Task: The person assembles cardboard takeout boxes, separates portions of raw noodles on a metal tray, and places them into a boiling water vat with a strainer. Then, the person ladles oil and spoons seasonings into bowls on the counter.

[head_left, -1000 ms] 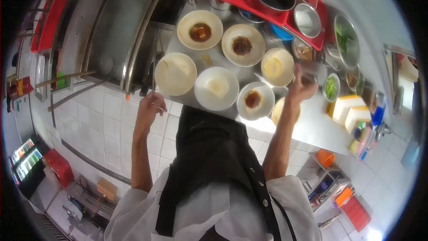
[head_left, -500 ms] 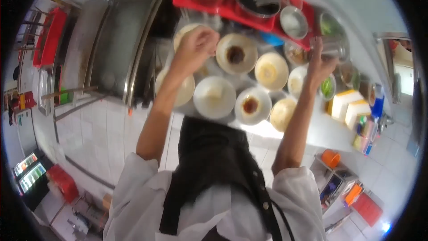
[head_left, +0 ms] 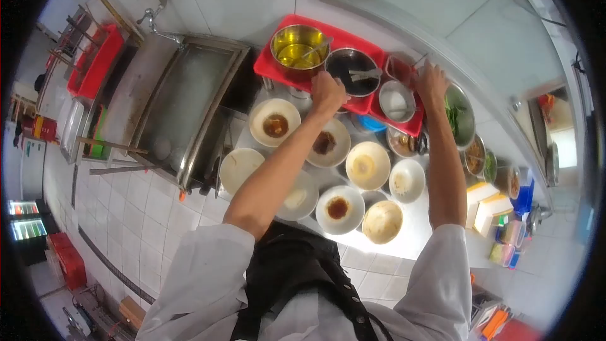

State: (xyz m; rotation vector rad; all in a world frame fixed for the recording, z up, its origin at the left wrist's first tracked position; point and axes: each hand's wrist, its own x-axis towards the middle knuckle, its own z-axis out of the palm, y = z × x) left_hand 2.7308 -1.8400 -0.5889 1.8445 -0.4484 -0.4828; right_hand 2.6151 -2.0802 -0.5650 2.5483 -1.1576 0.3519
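Note:
My left hand is closed with knuckles up at the near edge of the red tray, beside the metal bowl of dark liquid. Whatever its fingers hold, if anything, is hidden. At the tray's right end my right hand is also closed, fingers pointing down and away by a red-walled container; its grip is hidden too. Between the hands stands a small bowl of white grains. Below my left hand are pale bowls, one with dark brown sauce and another with brown sauce.
A metal bowl of yellow oil stands on the tray's left part. Several more bowls, one with pale yellow contents, crowd the steel table. Greens fill a metal bowl on the right. A steel basin of cloudy water lies left.
My view has shifted. My left hand has moved from over the left bowls to the tray's edge. My right hand, previously beside a clear, blurred container, is now at the tray's right end.

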